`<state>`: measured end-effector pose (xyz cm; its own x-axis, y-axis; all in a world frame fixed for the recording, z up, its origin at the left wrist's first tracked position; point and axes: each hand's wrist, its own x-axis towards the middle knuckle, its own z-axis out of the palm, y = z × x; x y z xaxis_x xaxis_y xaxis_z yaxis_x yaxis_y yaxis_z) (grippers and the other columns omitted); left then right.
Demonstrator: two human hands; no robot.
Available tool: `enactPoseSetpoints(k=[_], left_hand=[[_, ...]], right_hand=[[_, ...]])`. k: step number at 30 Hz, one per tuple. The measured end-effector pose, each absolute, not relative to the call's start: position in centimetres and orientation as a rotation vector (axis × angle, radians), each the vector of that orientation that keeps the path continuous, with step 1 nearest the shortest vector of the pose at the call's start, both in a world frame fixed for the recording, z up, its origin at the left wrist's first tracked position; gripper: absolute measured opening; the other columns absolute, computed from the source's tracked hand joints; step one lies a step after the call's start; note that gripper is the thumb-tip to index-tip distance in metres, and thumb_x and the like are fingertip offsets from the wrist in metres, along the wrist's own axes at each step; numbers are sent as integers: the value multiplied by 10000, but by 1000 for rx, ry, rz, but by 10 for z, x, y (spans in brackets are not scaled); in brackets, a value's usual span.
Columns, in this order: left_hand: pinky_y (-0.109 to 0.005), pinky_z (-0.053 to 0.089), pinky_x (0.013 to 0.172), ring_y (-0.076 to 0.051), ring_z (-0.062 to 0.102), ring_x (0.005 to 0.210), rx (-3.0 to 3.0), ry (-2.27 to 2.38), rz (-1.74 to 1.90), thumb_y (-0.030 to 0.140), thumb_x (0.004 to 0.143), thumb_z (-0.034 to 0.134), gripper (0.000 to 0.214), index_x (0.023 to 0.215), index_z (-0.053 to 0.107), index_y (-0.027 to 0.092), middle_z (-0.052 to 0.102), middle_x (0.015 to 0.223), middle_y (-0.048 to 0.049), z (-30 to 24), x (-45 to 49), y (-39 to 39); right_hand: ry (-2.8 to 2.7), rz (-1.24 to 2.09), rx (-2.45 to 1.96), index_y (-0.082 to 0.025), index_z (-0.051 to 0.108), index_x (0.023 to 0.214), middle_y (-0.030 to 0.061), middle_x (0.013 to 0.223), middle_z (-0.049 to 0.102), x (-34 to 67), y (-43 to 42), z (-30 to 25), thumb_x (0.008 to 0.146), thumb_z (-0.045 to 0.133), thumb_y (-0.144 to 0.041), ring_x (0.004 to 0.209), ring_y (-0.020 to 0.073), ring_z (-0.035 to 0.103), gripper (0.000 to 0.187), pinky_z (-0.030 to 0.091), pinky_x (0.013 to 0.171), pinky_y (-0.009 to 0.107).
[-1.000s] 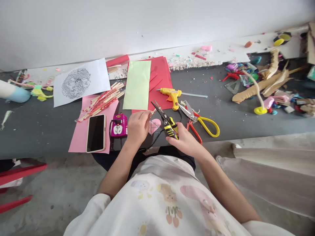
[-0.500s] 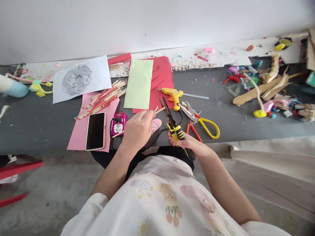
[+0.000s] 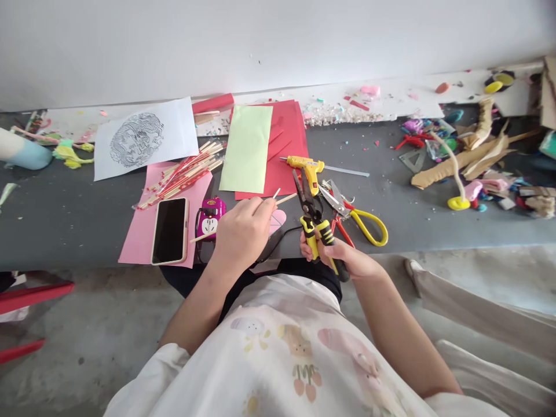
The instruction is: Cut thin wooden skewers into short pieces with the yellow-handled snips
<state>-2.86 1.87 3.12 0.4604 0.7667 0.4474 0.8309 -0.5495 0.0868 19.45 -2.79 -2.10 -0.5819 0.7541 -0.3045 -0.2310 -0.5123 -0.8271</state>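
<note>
My left hand (image 3: 244, 230) is closed around thin wooden sticks (image 3: 286, 198); tips poke out past the fingers on the right, and one end shows at the left over a purple power socket (image 3: 210, 219). In my right hand (image 3: 336, 255) is a pair of long-nosed pliers (image 3: 313, 217) with yellow-and-black handles. Their jaws point up and are slightly parted, close to the stick's right end. Under the left hand, partly hidden, lies a pink paper piece (image 3: 278, 221). A yellow glue gun (image 3: 306, 169) and yellow-handled scissors (image 3: 360, 217) lie just beyond the pliers.
Bundled sticks (image 3: 185, 176) and a phone (image 3: 169, 230) lie on pink paper (image 3: 134, 240) at left. Green paper (image 3: 246, 149) overlaps red paper (image 3: 292, 133). Craft scraps (image 3: 460, 156) heap at right. Another person's trouser legs (image 3: 482, 318) appear at lower right.
The pliers have shifted slightly right and turned more upright, their jaws drawing back from the stick. My left hand has barely moved. The person at lower right has moved their legs.
</note>
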Motion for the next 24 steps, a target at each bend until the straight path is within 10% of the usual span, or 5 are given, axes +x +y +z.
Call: enactPoseSetpoints(k=[24], left_hand=[[-272,377,613,-170,618,737,-2512,-1475,-594,178,910,448,199,989,631,176,668,797,-37,31,-25,14]], right_hand=[[-1290,2021,-1086,-221,507,974,2,828,469,192,-29,-19,857,499,-470,762,152,428,275,383,745,310]])
